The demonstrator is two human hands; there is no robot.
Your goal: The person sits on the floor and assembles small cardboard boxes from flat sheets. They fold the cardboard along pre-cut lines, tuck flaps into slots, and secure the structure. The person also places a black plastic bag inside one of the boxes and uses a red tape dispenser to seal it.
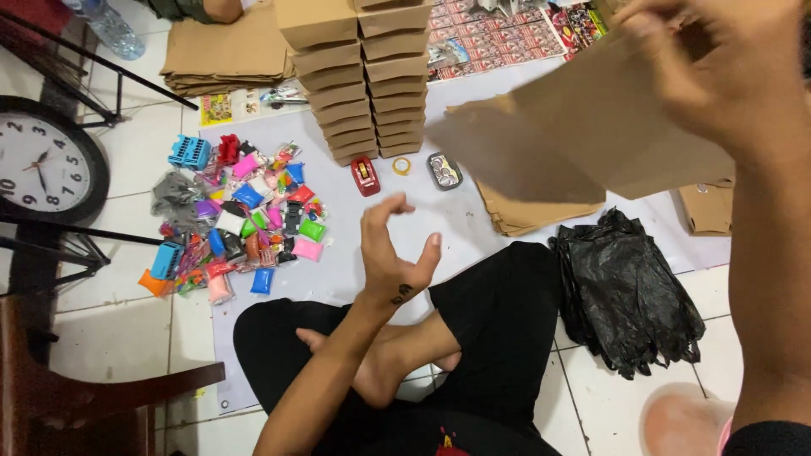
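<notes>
1. While our right hand (718, 76) pinches the flat brown cardboard sheet (583, 135) at its upper edge, the sheet hangs raised above the floor, motion-blurred.
2. We judge it light, thin and fairly stiff but easily creased; gripping near an edge or fold line suits it best.
3. Our left hand (393, 253) hovers below and left of the sheet, fingers (384, 211) spread and curled, holding nothing.
4. Under the sheet lies a pile of flat cardboard blanks (524, 215); right of it, black plastic bags (625, 287).
5. Left of the sheet stand stacked folded boxes (372, 76), with a tape dispenser (365, 176) and colourful small packets (245, 219) beyond.
</notes>
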